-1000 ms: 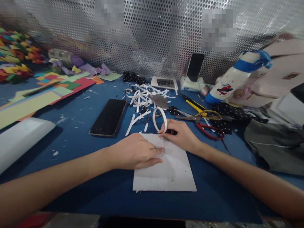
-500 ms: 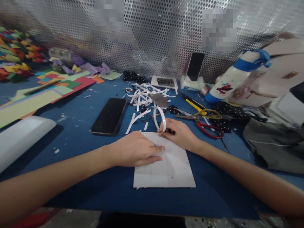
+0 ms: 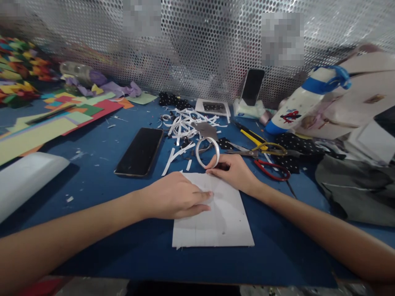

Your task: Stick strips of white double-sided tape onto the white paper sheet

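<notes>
A white rectangular board (image 3: 228, 224) lies flat on the blue table in front of me. My left hand (image 3: 175, 195) rests on its left side, index finger and thumb stretched out and pressed against the surface. At the board's far edge, my right hand (image 3: 233, 170) pinches a thin roll of white tape (image 3: 217, 154), which stands upright like a ring. A faint strip seems to run down the board from below the roll, but I cannot make it out clearly.
Beyond the board lies a pile of white paper strips (image 3: 182, 125). A black phone (image 3: 140, 152) is left of it. Scissors (image 3: 270, 148), a yellow cutter (image 3: 249, 135), red-handled scissors (image 3: 273, 170) and a bottle (image 3: 298, 105) sit right. Coloured paper (image 3: 40, 129) covers the far left.
The tape roll has turned so its round opening faces me more, and my right hand has shifted slightly. My left hand stays pressed on the board.
</notes>
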